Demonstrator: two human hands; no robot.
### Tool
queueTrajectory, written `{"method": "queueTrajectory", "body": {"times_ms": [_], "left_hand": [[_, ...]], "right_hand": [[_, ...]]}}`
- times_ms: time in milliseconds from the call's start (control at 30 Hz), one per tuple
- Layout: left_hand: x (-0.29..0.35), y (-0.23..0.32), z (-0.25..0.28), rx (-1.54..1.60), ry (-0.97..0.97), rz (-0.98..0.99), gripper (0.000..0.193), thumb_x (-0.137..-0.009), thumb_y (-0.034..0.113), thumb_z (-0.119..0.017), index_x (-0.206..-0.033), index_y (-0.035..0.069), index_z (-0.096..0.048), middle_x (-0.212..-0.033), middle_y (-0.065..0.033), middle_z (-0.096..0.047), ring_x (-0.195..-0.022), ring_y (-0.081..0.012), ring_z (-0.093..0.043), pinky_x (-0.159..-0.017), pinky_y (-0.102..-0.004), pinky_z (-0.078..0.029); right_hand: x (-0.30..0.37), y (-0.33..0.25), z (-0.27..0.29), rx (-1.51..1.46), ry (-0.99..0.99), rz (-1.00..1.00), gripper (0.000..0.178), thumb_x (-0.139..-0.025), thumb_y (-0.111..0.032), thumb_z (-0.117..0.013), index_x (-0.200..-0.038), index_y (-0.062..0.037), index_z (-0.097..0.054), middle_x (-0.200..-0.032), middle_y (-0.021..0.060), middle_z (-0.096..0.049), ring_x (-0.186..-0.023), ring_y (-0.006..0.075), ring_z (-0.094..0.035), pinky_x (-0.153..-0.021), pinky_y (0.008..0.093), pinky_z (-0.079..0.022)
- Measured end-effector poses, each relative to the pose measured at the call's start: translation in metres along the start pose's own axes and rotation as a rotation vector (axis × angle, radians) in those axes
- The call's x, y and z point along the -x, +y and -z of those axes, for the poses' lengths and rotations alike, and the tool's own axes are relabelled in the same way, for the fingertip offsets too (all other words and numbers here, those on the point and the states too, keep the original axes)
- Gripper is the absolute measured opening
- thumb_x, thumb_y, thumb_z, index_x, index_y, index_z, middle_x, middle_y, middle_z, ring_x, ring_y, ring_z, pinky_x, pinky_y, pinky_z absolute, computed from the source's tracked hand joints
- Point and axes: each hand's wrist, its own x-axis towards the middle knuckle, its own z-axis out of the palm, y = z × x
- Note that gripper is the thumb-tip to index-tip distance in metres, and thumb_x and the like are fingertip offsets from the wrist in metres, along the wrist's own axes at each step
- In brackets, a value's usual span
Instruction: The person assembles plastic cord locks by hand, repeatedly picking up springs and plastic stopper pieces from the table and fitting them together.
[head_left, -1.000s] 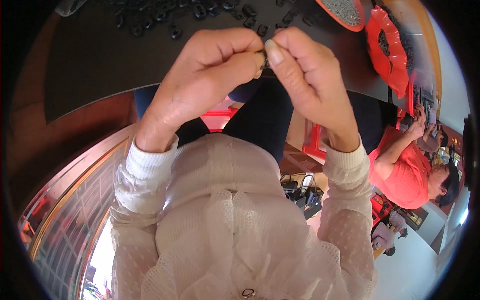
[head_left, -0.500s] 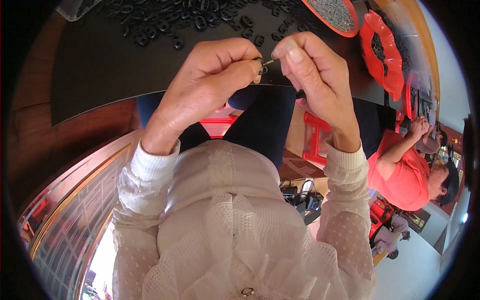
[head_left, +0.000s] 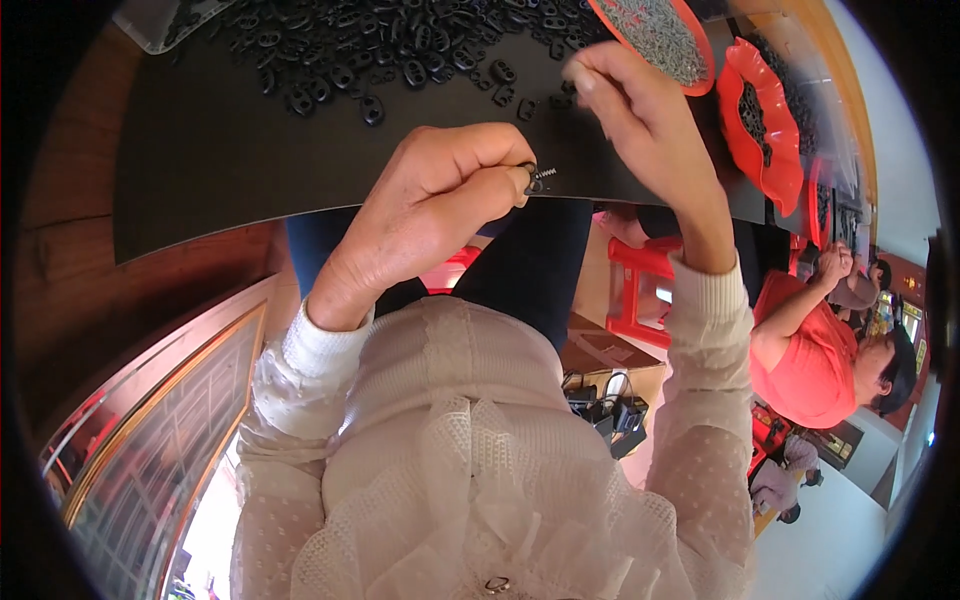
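We see the left hand pinching a small black part at the dark board's near edge, a metal spring jutting rightward. Right hand apart, fingertips bunched near the red dish; whether they grip anything, we cannot tell.

Your dark tabletop spans the upper frame. On it: loose black two-holed pieces heaped top centre; clear container upper left; orange dish of silvery bits upper right; red wavy-rimmed dish farther right.
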Motion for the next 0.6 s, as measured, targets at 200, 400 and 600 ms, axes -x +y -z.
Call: {"method": "queueTrajectory", "body": {"times_ms": [200, 400, 600], "left_hand": [[-0.001, -0.001, 0.0, -0.019, 0.03, -0.019, 0.009, -0.083, 0.005, -0.053, -0.076, -0.001, -0.055, -0.053, 0.0006, -0.045, -0.048, -0.0034, -0.041, -0.043, -0.0236, -0.031], [0.001, 0.003, 0.005, -0.058, -0.024, 0.019, 0.011, -0.086, 0.004, -0.049, -0.083, -0.002, -0.058, -0.069, 0.0002, -0.056, -0.063, -0.0033, -0.051, -0.056, -0.0201, -0.039], [0.0, 0.0, 0.006, -0.117, -0.036, -0.048, 0.01, -0.086, 0.003, -0.05, -0.083, -0.004, -0.057, -0.068, -0.0016, -0.057, -0.063, -0.005, -0.052, -0.057, -0.0209, -0.04]], "right_hand": [[-0.057, 0.0, -0.007, 0.253, -0.144, 0.186, 0.01, -0.086, -0.009, -0.058, -0.087, 0.0011, -0.055, -0.084, 0.0215, -0.058, -0.08, 0.039, -0.059, -0.071, 0.0441, -0.047], [-0.078, 0.005, -0.013, 0.383, -0.118, 0.309, 0.009, -0.085, -0.007, -0.057, -0.086, 0.0016, -0.055, -0.082, 0.0202, -0.058, -0.078, 0.0388, -0.058, -0.068, 0.043, -0.046], [-0.059, -0.02, -0.004, 0.204, -0.235, 0.196, 0.008, -0.084, -0.006, -0.057, -0.088, 0.001, -0.053, -0.084, 0.0188, -0.057, -0.08, 0.0381, -0.058, -0.07, 0.0424, -0.047]]}}
